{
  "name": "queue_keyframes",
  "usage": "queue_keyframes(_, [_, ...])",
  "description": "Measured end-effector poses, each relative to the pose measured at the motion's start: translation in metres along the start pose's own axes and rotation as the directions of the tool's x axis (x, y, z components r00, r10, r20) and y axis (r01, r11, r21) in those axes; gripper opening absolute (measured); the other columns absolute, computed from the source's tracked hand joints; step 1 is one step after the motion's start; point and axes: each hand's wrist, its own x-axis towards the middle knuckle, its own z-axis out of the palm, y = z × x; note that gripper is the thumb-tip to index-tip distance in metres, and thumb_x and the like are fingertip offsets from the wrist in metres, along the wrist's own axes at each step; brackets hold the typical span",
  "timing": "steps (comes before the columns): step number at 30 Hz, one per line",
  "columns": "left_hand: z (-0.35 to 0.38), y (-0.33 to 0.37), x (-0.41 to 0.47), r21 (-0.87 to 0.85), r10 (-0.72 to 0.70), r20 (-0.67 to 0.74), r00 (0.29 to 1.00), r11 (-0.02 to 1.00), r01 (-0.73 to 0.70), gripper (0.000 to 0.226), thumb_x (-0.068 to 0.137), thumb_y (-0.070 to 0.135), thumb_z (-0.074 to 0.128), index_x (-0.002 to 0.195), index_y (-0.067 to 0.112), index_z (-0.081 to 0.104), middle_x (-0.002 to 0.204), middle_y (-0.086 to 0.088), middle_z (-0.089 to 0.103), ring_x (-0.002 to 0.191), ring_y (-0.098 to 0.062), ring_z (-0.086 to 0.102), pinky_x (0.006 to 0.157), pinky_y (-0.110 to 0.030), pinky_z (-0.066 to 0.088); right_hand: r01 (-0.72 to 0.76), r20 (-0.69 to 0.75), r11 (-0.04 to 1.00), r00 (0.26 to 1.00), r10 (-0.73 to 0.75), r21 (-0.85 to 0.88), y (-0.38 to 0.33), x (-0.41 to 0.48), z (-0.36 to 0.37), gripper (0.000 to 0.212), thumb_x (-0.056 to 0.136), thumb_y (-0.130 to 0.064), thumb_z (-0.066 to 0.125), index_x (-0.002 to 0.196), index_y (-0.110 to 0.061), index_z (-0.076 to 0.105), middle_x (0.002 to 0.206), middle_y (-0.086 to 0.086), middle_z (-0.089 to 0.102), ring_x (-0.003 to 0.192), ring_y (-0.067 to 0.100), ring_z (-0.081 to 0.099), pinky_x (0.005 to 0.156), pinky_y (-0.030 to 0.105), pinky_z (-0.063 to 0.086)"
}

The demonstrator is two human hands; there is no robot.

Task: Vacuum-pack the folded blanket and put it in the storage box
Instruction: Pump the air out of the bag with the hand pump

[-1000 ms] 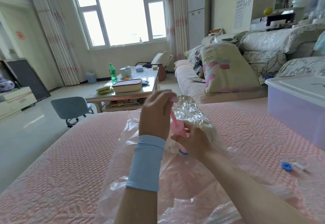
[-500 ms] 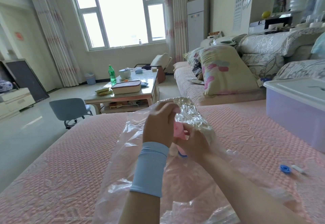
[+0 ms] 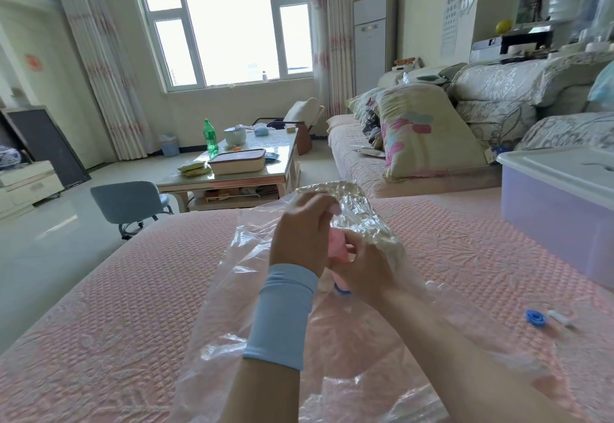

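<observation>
The cream folded blanket [image 3: 360, 219] is bagged in the clear plastic vacuum bag [image 3: 229, 306], air is judged half-drawn by the pink hand pump [image 3: 337, 245] gripped in the left hand [image 3: 300, 233] and right hand [image 3: 365, 268], and the lidded lilac plastic storage box [image 3: 558, 223] is not yet opened.

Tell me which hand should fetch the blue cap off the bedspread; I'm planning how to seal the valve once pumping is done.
Right, probably. The blue cap lies on the right side, beyond the right hand, which holds the pink pump low; the left hand grips its top, farther off.
</observation>
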Motion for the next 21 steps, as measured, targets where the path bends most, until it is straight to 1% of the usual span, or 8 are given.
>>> queue_keyframes(3, [-0.026,0.015,0.019,0.014,0.127,-0.261,0.957,0.992,-0.128,0.013,0.092,0.008,0.059,0.089,0.014,0.071,0.106,0.003,0.068,0.096,-0.013,0.063,0.085,-0.021,0.051,-0.002,0.020,1.000,1.000,0.002,0.001,0.001,0.000,-0.001,0.037,0.062,-0.057,0.076,0.093,-0.066,0.058,0.087,-0.030,0.070,0.087,-0.012,0.062,0.074,0.017,0.048])
queue_keyframes(5, [-0.037,0.020,0.025,-0.008,0.158,-0.409,0.899,0.984,-0.177,0.013,0.093,0.010,0.059,0.091,0.014,0.071,0.106,0.010,0.065,0.097,-0.006,0.061,0.084,-0.016,0.050,-0.006,0.036,1.000,0.999,0.006,-0.002,0.000,0.000,0.001,0.038,0.067,-0.049,0.081,0.098,-0.059,0.061,0.088,-0.030,0.069,0.088,-0.010,0.063,0.074,0.016,0.047])
queue_keyframes(7, [-0.033,0.018,0.024,-0.038,0.143,-0.467,0.873,0.983,-0.182,0.013,0.093,0.009,0.058,0.091,0.012,0.071,0.110,0.010,0.064,0.103,-0.007,0.061,0.084,-0.024,0.053,-0.008,0.039,1.000,0.999,0.009,-0.023,0.001,-0.002,0.003,0.043,0.068,-0.047,0.082,0.107,-0.050,0.064,0.088,-0.028,0.069,0.089,-0.006,0.064,0.074,0.015,0.046])
queue_keyframes(10, [-0.009,0.003,0.009,-0.059,0.057,-0.360,0.931,0.995,-0.083,0.015,0.090,0.002,0.061,0.095,0.008,0.074,0.121,-0.005,0.065,0.113,-0.018,0.061,0.093,-0.035,0.053,-0.011,0.029,0.999,1.000,0.012,-0.041,-0.002,-0.003,0.004,0.047,0.068,-0.051,0.078,0.113,-0.044,0.065,0.092,-0.023,0.071,0.091,0.001,0.065,0.075,0.016,0.046])
queue_keyframes(13, [0.011,-0.011,-0.012,-0.095,-0.084,0.015,0.996,0.992,0.085,0.018,0.086,0.000,0.063,0.093,0.012,0.075,0.120,-0.003,0.066,0.104,-0.008,0.059,0.095,-0.008,0.041,-0.027,0.024,1.000,0.999,0.027,-0.016,-0.003,-0.002,0.002,0.035,0.064,-0.055,0.074,0.098,-0.057,0.063,0.086,-0.026,0.071,0.083,-0.006,0.066,0.073,0.022,0.052])
queue_keyframes(15, [0.015,-0.015,-0.019,-0.049,-0.149,0.182,0.972,0.986,0.160,0.018,0.086,0.003,0.062,0.093,0.014,0.075,0.113,0.001,0.067,0.094,-0.009,0.061,0.087,-0.006,0.043,-0.025,0.022,1.000,0.999,0.025,-0.014,-0.003,-0.003,0.001,0.031,0.060,-0.058,0.070,0.088,-0.063,0.059,0.083,-0.032,0.069,0.079,-0.010,0.065,0.068,0.020,0.050])
queue_keyframes(17, [0.010,-0.011,-0.015,-0.027,-0.120,0.156,0.981,0.992,0.126,0.014,0.088,0.006,0.062,0.092,0.013,0.074,0.105,0.003,0.068,0.087,-0.012,0.062,0.084,-0.021,0.049,-0.023,0.018,1.000,1.000,0.023,-0.012,-0.002,-0.004,0.000,0.034,0.058,-0.061,0.069,0.091,-0.060,0.060,0.084,-0.035,0.067,0.080,-0.012,0.064,0.068,0.020,0.050])
queue_keyframes(21, [-0.020,0.012,0.011,-0.013,0.089,-0.191,0.978,0.996,-0.093,0.013,0.093,0.012,0.059,0.091,0.014,0.072,0.107,0.004,0.068,0.095,-0.017,0.065,0.084,-0.026,0.053,-0.020,0.021,1.000,1.000,0.020,0.018,0.001,-0.003,0.000,0.044,0.060,-0.060,0.073,0.102,-0.055,0.064,0.089,-0.030,0.071,0.086,-0.011,0.064,0.076,0.023,0.053])
